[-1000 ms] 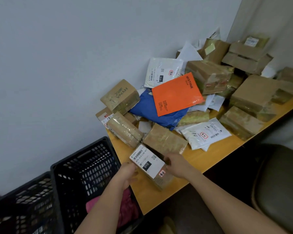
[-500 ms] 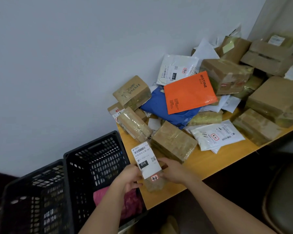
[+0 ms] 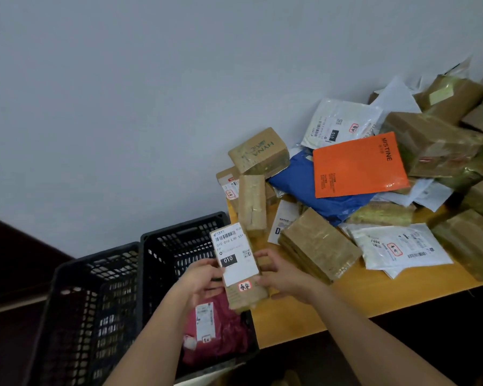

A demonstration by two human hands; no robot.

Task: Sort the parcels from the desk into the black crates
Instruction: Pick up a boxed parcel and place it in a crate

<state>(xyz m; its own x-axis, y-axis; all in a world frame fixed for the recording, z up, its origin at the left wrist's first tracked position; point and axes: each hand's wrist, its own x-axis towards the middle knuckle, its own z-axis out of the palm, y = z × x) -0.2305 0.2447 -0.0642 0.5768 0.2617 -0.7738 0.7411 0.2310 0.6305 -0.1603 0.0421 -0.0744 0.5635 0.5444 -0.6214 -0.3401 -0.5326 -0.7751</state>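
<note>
Head view. Pale wall behind; wooden desk [image 3: 304, 321] at right, heaped with parcels. Two black crates [image 3: 101, 302] stand left of the desk, side by side; the nearer-desk crate holds a pink bag [image 3: 223, 338] with a white label.

Both hands grip one brown parcel [image 3: 241, 270] above the desk's left edge, by the crate rim: left hand [image 3: 201, 282] curled on its left side, right hand [image 3: 282, 277] on its right side.

Its label reads "010". Orange mailer [image 3: 360, 165] reads "MISTINE"; a far box [image 3: 258, 151] reads "HYNA".
</note>
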